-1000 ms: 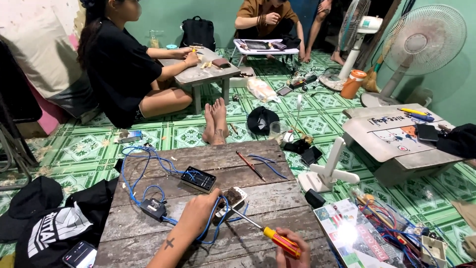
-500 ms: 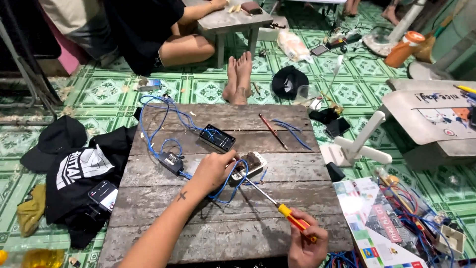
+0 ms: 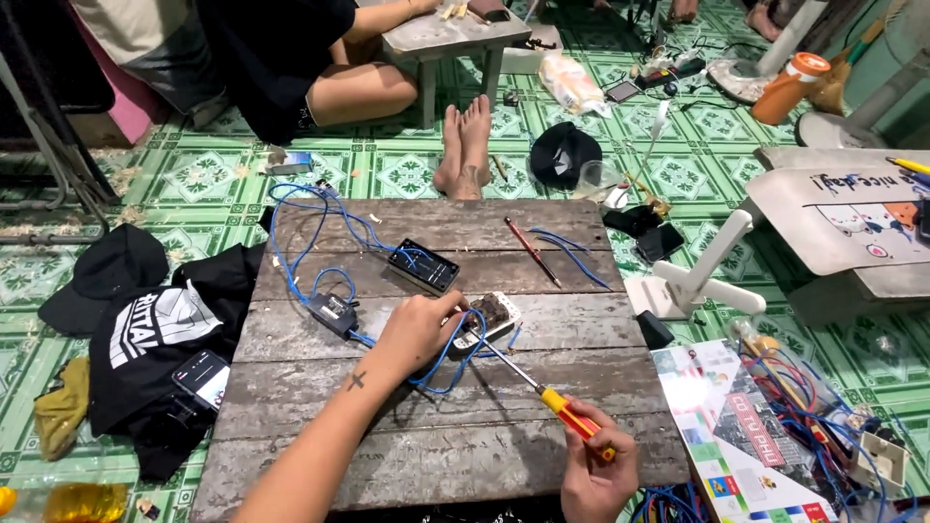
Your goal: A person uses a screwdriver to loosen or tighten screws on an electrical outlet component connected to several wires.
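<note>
Over on the far left of our view a yellowish cloth (image 3: 60, 418) and a dark cap (image 3: 105, 276) lie on the green patterned floor tiles (image 3: 208, 174), with a black printed shirt (image 3: 160, 334) beside them and a phone (image 3: 203, 378) resting on it, touching the edge of the weathered plank table (image 3: 407, 455). On the planks a blue wire (image 3: 310, 237) loops from the back left corner down to a small black box (image 3: 334, 313) and on past a black rectangular module (image 3: 423, 265). Our left hand (image 3: 417, 329) lies near the middle of the table, its fingers curled down and pressing on a white socket part (image 3: 489, 318) with a dark opened middle, so we hold it steady against the wood; more blue wire curls under and around the hand. Our right hand (image 3: 596, 475) sits at the near right edge of the table, fingers closed in a fist around the yellow and red handle of a screwdriver (image 3: 538, 387), whose metal shaft slants up and left, the tip meeting the socket part just beside our left fingers. Farther back, a red pencil-like stick (image 3: 531, 250) and a short blue wire piece (image 3: 573, 254) lie near each other on the planks. Beyond the table's far edge are another person's bare feet (image 3: 465, 145). To the right, off the table, stand a white stand (image 3: 697, 281), a colourful printed sheet (image 3: 746, 436) and a tangle of coloured wires (image 3: 814, 397).
</note>
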